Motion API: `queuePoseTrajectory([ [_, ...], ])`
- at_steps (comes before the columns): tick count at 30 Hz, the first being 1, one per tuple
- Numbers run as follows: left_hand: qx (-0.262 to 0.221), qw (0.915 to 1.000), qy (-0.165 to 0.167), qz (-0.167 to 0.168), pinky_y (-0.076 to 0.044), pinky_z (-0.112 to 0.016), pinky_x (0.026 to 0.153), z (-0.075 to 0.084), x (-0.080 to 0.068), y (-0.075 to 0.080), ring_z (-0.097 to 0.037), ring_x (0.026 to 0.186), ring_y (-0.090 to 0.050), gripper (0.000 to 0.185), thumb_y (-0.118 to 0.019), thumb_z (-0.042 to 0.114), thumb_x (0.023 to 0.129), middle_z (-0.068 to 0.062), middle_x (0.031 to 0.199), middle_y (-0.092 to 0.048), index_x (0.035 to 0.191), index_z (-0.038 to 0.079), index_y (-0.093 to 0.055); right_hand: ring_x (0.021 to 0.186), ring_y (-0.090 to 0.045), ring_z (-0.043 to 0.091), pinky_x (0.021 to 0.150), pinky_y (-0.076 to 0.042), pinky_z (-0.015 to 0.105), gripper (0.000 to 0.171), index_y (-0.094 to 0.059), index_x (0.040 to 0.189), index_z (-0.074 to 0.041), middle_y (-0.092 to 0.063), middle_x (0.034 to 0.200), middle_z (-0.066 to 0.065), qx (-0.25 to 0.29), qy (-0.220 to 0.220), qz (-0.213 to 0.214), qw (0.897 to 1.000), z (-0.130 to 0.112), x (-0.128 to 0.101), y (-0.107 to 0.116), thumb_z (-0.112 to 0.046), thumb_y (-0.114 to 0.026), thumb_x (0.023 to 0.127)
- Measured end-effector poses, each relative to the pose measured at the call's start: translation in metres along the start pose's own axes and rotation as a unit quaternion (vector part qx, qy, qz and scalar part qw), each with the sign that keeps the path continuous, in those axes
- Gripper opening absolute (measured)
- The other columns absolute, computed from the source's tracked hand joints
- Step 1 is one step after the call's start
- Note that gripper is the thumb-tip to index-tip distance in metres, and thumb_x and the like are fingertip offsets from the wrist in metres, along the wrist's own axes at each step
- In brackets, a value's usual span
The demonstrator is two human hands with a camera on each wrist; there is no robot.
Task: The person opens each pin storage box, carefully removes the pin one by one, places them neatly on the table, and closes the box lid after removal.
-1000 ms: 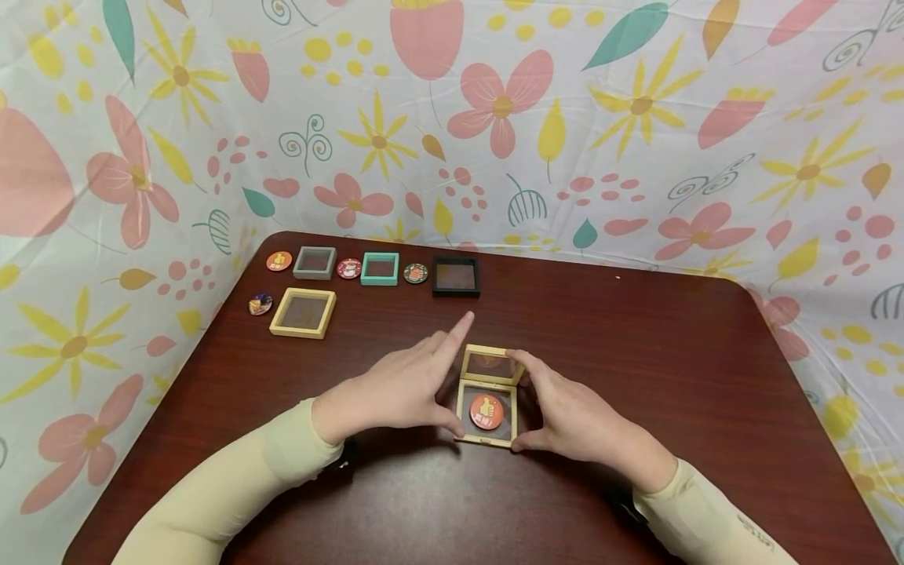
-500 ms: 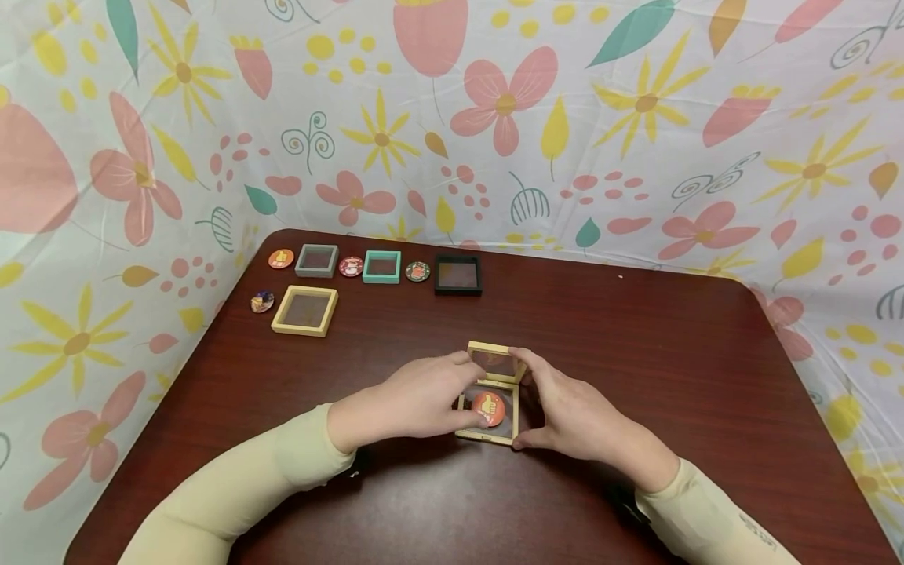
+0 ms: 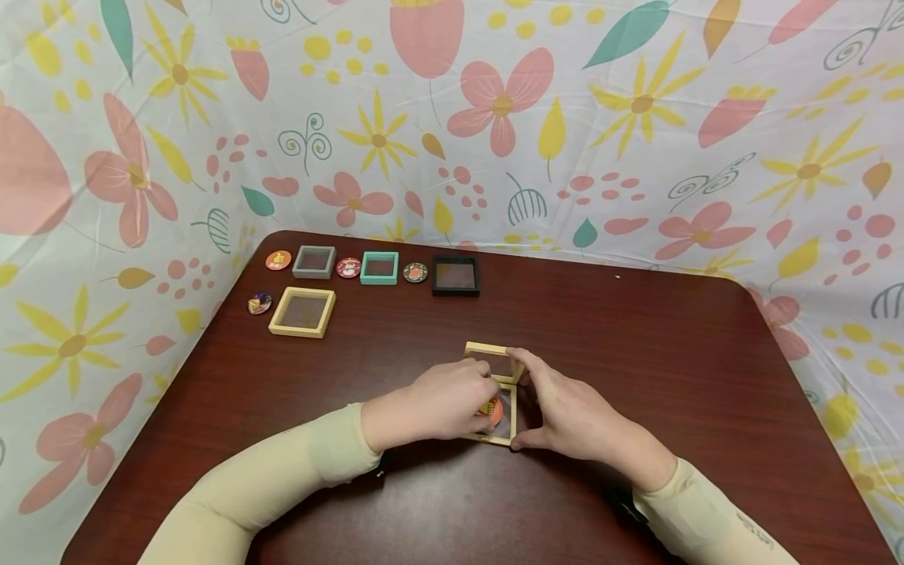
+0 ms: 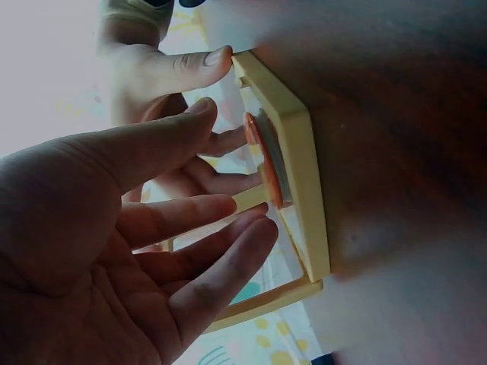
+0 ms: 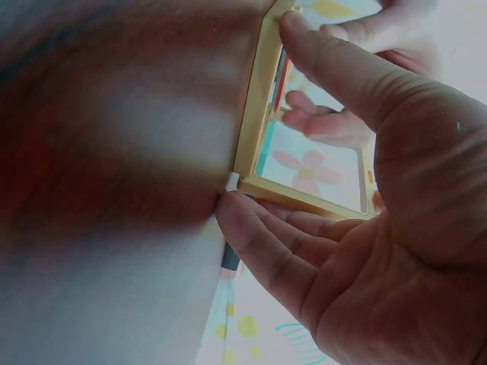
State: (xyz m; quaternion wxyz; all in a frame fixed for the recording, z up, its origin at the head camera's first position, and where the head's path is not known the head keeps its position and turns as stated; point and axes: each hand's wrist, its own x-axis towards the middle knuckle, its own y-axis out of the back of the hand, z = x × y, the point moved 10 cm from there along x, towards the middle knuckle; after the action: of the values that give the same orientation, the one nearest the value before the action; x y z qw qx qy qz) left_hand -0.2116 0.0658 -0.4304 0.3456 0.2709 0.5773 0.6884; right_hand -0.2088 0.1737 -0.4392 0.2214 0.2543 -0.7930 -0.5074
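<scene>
A yellow hinged display frame (image 3: 514, 408) stands open on the table, its lower half flat and its clear-windowed lid (image 3: 486, 347) raised at the back. On the lower half's film lies an orange round pin badge (image 4: 262, 158) with a thumbs-up print. My left hand (image 3: 452, 399) hovers over the badge, partly covering it in the head view. In the left wrist view, its thumb and loosely bent fingers are apart, just short of the badge. My right hand (image 3: 575, 412) holds the frame along its right side, thumb at the front corner and fingers at the hinge and lid.
Toward the back left lie a larger yellow frame (image 3: 302, 312), a grey frame (image 3: 314, 261), a teal frame (image 3: 379, 267) and a black frame (image 3: 456, 275). Between and beside them are several round badges (image 3: 278, 260). A flowered cloth (image 3: 424, 180) hangs behind the table (image 3: 671, 345).
My left hand has moved right, from the frame's left edge to over the badge, and its outstretched fingers have bent. My right hand keeps its hold on the frame.
</scene>
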Motion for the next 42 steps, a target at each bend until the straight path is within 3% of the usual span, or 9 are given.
queuePoseTrajectory([
  [7, 0.033, 0.9994, -0.006, -0.005, -0.055, -0.027, 0.075, 0.003, 0.002, -0.009, -0.017, 0.097, -0.064, 0.026, -0.091, 0.039, 0.094, 0.002, 0.103, -0.068, 0.108, 0.019, -0.083, 0.085, -0.060, 0.006, 0.069, -0.052, 0.030, 0.131, -0.026, 0.170, -0.014, -0.068, 0.121, 0.003, 0.001, -0.004, 0.002, 1.000, 0.001, 0.000, 0.000, -0.040, -0.108, 0.071],
  [18, 0.059, 0.9983, -0.004, 0.001, -0.052, -0.028, 0.063, 0.005, 0.002, -0.013, -0.016, 0.090, -0.060, 0.016, -0.089, 0.038, 0.095, 0.004, 0.099, -0.065, 0.096, 0.025, -0.080, 0.085, -0.059, 0.005, 0.069, -0.052, 0.030, 0.131, -0.026, 0.170, -0.014, -0.068, 0.121, 0.003, -0.001, -0.005, 0.005, 1.000, 0.001, 0.001, -0.001, -0.041, -0.108, 0.071],
  [27, 0.054, 0.9981, -0.025, 0.014, -0.050, -0.027, 0.063, 0.004, -0.001, -0.008, -0.016, 0.089, -0.060, 0.013, -0.087, 0.036, 0.095, 0.005, 0.095, -0.063, 0.100, 0.027, -0.079, 0.084, -0.057, 0.004, 0.068, -0.051, 0.029, 0.131, -0.027, 0.169, -0.013, -0.069, 0.120, 0.002, -0.003, -0.007, 0.003, 1.000, 0.001, 0.001, -0.001, -0.042, -0.108, 0.071],
  [36, -0.039, 0.9990, -0.024, -0.004, -0.049, -0.030, 0.071, -0.015, -0.016, 0.024, -0.014, 0.091, -0.058, 0.023, -0.085, 0.027, 0.093, 0.008, 0.096, -0.061, 0.116, 0.026, -0.082, 0.083, -0.059, 0.006, 0.065, -0.050, 0.028, 0.131, -0.027, 0.169, -0.013, -0.068, 0.121, 0.002, -0.004, -0.001, 0.012, 1.000, 0.000, 0.001, 0.001, -0.043, -0.109, 0.070],
  [39, -0.066, 0.9977, -0.018, 0.002, -0.050, -0.032, 0.073, -0.029, -0.022, 0.037, -0.014, 0.091, -0.059, 0.033, -0.084, 0.024, 0.092, 0.006, 0.099, -0.064, 0.124, 0.022, -0.083, 0.084, -0.060, 0.006, 0.066, -0.051, 0.028, 0.132, -0.026, 0.169, -0.014, -0.068, 0.121, 0.003, -0.005, -0.002, 0.010, 1.000, 0.000, 0.001, 0.001, -0.043, -0.108, 0.070],
  [42, -0.085, 0.9963, 0.001, 0.015, -0.049, -0.033, 0.073, -0.052, -0.026, 0.048, -0.013, 0.089, -0.058, 0.029, -0.082, 0.021, 0.090, 0.005, 0.098, -0.065, 0.120, 0.022, -0.082, 0.084, -0.060, 0.006, 0.067, -0.052, 0.030, 0.132, -0.026, 0.169, -0.014, -0.069, 0.120, 0.003, -0.006, -0.006, 0.008, 1.000, 0.001, 0.001, 0.001, -0.044, -0.108, 0.070],
])
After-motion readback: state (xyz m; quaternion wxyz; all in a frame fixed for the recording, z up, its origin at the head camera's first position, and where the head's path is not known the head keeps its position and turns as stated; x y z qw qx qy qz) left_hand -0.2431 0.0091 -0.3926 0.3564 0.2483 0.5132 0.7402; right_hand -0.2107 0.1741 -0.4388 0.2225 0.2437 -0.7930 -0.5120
